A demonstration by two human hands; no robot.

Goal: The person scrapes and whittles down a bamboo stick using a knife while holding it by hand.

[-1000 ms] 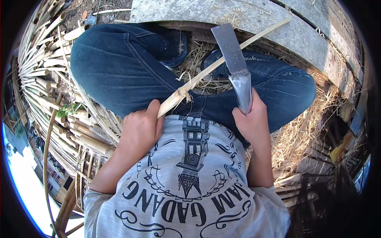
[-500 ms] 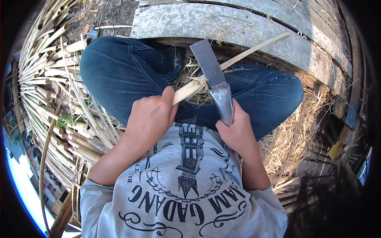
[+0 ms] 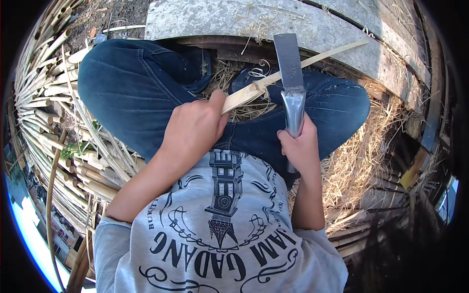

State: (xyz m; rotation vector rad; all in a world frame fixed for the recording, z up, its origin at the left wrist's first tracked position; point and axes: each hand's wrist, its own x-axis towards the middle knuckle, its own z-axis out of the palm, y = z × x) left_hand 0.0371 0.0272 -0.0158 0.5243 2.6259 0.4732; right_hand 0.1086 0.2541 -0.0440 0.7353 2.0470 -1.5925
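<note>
My left hand [image 3: 196, 124] is closed around the near end of a pale bamboo strip [image 3: 241, 97], which slants up and away to the right across my lap. A knot shows on the strip, with thin curled shavings [image 3: 261, 73] hanging by it. My right hand [image 3: 300, 146] grips the metal handle of a knife [image 3: 289, 61] with a broad, square-ended blade. The blade stands nearly upright and crosses over the strip beyond the knot; whether its edge touches the strip I cannot tell.
Several cut bamboo poles [image 3: 53, 117] lie heaped on the left. Grey wooden planks [image 3: 195, 19] run along the far side, with loose shavings on them. A pile of straw-like shavings [image 3: 342, 180] lies at the right, by my crossed legs in jeans [image 3: 127, 93].
The knife has moved right and farther along the strip, away from the knot, and its blade is more upright. My left hand still holds the strip, slightly shifted right. Curled shavings now show.
</note>
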